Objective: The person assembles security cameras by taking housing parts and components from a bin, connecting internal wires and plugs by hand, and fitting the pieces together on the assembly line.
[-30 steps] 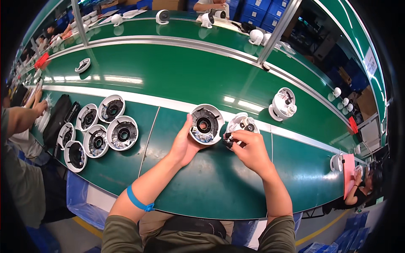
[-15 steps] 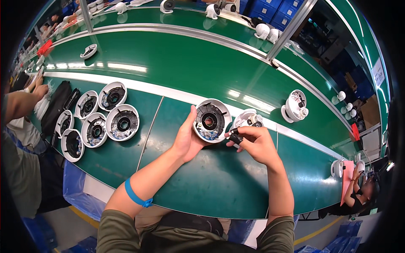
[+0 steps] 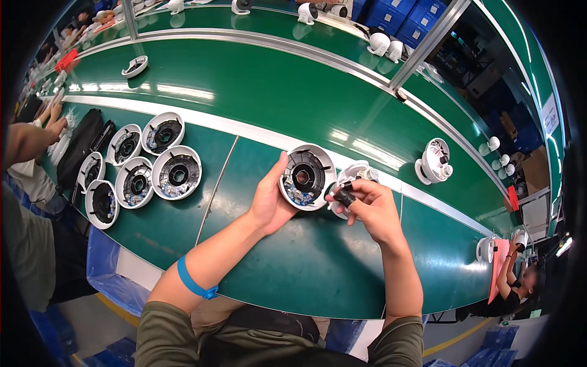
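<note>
Shifted slightly rightward in view since the earliest frame are both hands and the round white housing (image 3: 314,170). Green bench (image 3: 293,269) surface stretches between the forearms to its curved front edge. Six white housings (image 3: 189,165) sit grouped leftward. Tilted, the round one rests in the left hand (image 3: 269,200), thumb against its rim. Beside it, right hand (image 3: 375,211) fingers curl narrowly before a white unit (image 3: 361,169); whether they grip anything, I cannot tell.
</note>
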